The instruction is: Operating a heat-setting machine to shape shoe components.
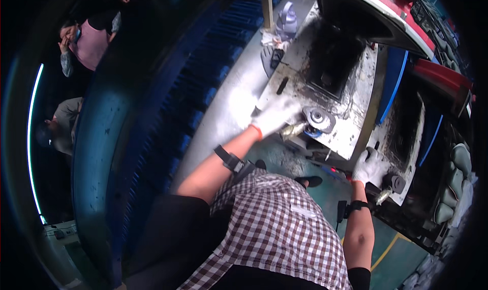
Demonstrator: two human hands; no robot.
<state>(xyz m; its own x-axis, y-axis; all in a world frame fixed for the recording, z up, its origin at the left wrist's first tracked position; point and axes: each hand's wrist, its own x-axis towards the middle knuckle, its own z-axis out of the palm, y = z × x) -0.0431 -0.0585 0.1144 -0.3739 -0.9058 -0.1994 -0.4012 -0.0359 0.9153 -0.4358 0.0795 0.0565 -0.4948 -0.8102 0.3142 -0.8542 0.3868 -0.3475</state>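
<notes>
My left hand (pixel 278 115), in a white glove, is over the near left corner of a stained white machine table (pixel 351 132). Motion smears its fingers, so their grip cannot be made out. Just right of it sits a grey round knob-like part (pixel 318 118) on a flat base, with a metallic piece (pixel 293 131) below. My right hand (pixel 370 167), also white-gloved, lies on the near left part of a second, similar table (pixel 401 195). Its fingers look apart and seem to hold nothing. Beside it are a dark round part (pixel 394 182) and a shiny metallic fitting (pixel 384 196).
A raised red-and-white machine head (pixel 376 15) overhangs the first table. Grey glove (pixel 267 60) and lilac cloth (pixel 287 21) lie at its far left. Blue panels (pixel 394 86) stand between the machines. Grey shaped pieces (pixel 460 158) line the right. Two people are at the far left.
</notes>
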